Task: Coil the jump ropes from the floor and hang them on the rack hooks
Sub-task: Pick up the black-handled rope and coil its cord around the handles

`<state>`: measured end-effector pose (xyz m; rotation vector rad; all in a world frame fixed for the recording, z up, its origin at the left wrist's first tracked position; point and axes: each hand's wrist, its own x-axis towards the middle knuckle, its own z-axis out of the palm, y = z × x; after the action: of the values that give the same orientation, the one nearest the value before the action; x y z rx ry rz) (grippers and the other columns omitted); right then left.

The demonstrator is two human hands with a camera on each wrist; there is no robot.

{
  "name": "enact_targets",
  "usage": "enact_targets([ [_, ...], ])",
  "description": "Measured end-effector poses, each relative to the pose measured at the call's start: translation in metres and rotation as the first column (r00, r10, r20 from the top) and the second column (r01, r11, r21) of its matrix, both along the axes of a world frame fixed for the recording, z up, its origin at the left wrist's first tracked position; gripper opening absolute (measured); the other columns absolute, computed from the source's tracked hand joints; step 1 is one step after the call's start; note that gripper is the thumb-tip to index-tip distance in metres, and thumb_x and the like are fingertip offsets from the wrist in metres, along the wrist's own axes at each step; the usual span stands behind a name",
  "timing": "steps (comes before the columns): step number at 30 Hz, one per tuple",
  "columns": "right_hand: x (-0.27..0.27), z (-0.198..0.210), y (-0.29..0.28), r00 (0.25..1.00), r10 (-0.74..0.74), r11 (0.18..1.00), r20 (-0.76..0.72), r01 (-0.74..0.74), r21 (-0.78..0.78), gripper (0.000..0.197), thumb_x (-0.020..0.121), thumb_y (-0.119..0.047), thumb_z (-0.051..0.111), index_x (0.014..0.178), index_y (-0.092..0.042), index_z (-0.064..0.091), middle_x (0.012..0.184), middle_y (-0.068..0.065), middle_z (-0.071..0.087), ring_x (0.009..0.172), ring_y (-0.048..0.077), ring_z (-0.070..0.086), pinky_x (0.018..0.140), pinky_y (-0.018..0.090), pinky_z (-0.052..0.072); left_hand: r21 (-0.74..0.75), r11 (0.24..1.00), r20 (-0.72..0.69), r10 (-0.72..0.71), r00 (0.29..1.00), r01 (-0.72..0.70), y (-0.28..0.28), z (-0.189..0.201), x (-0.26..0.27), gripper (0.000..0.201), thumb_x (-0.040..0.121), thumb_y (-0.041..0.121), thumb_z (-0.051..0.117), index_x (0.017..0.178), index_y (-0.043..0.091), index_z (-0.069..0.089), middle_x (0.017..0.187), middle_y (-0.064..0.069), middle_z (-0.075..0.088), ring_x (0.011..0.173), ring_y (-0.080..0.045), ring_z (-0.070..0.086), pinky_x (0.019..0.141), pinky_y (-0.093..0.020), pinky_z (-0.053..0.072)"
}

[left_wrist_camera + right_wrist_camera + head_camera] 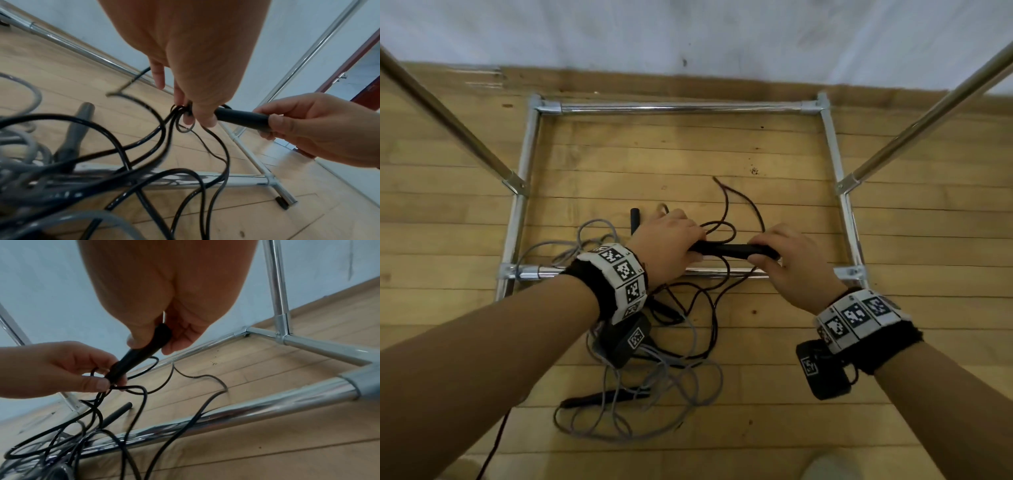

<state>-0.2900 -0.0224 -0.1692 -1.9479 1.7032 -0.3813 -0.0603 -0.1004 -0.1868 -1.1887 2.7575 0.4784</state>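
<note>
A black jump-rope handle (729, 250) is held level above the rack's front floor bar. My right hand (779, 255) grips its right end (152, 339). My left hand (681, 240) pinches a few loops of the black cord (179, 110) bunched at the handle's left end. The rest of the black cord (709, 308) trails in loose loops over the bar and the floor. A second black handle (635, 219) lies on the floor behind my left hand. A grey jump rope (654, 387) lies tangled on the floor under my left forearm, with a dark handle (602, 399) in it.
The chrome rack base (671, 108) forms a rectangle on the wooden floor, with its front bar (267, 408) just below my hands. Slanted uprights (448, 116) rise at left and right. No hooks are in view. A white wall stands behind.
</note>
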Motion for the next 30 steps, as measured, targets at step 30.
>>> enact_targets([
  [30,0.078,0.281,0.115,0.994,0.039,0.953,-0.104,-0.069,-0.296,0.016,0.101,-0.029,0.048,0.112,-0.017,0.053,0.086,-0.012,0.047,0.07,0.004,0.043,0.064,0.027,0.031,0.156,0.974,-0.591,0.227,0.774,-0.166,0.138,0.287,0.064,0.017,0.097,0.03,0.056,0.114,0.028,0.057,0.09,0.008,0.069,0.073,-0.005,0.06,0.068,-0.025,0.05],
])
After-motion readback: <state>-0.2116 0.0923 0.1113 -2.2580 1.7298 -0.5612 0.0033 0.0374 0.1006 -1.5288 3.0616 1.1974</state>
